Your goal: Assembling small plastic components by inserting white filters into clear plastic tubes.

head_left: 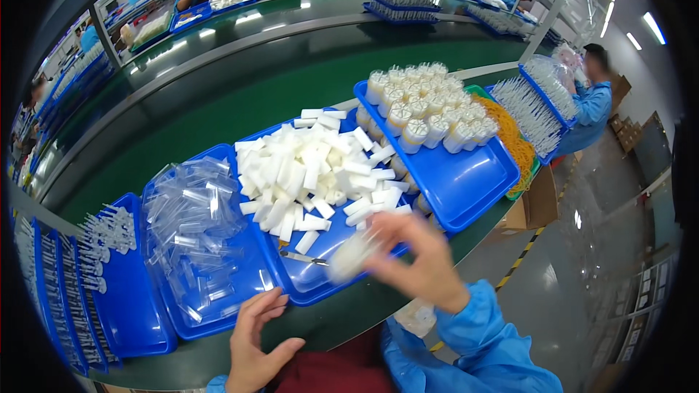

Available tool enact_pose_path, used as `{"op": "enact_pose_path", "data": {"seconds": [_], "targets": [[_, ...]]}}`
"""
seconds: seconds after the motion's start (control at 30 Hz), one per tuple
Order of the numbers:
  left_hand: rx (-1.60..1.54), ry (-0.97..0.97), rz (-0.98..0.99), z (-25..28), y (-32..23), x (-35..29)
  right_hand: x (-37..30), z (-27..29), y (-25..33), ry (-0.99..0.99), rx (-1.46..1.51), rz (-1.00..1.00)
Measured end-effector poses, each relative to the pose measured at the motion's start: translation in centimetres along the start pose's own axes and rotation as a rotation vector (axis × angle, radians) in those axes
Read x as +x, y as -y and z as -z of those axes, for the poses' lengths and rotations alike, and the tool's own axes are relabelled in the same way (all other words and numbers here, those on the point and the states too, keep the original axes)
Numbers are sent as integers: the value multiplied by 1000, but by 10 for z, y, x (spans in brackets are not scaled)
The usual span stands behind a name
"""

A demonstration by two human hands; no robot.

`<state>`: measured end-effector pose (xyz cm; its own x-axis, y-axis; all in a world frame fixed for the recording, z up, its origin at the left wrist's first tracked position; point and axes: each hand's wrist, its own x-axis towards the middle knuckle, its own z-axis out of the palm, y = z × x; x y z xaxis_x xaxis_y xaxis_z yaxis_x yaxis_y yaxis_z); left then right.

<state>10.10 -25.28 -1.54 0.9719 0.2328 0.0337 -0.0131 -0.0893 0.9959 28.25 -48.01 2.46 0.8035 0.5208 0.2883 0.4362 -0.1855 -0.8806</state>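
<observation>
My right hand (pixel 416 256) grips a whitish, roughly cylindrical thing (pixel 349 256), smeared by motion, above the near right corner of a blue tray (pixel 290 274). White foam-like blocks (pixel 306 167) are heaped in that tray. A slim tool with a metal end (pixel 306 257) lies at the tray's near side, beside the held thing. At the table's front edge, my left hand (pixel 258 338) is open, thumb and fingers apart and nothing in it. Its fingertips are close to the tray's near left corner.
On the left, a blue tray holds clear plastic tubes (pixel 196 222); another holds small clear pieces (pixel 109 233). At right, a raised blue tray (pixel 466 182) carries white cylinders (pixel 422 105). Yellow rubber bands (pixel 510 138) lie beyond it. A co-worker (pixel 591 102) stands far right.
</observation>
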Motion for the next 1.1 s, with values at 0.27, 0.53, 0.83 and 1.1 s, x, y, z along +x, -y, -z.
{"op": "enact_pose_path", "data": {"seconds": [0.27, 0.53, 0.83, 1.1], "targets": [[-175, -77, 224, 2, -1, -6, 58, 102, -80, -556, -560, 29], [-6, -211, 161, 31, -4, -13, 55, 72, -43, -589, -873, 231], [66, -583, 121, 84, 4, -43, 53, -116, 14, 319, -491, 543], [913, -763, -35, 168, 1, -73, 72, -82, -10, 259, -712, 463]]}}
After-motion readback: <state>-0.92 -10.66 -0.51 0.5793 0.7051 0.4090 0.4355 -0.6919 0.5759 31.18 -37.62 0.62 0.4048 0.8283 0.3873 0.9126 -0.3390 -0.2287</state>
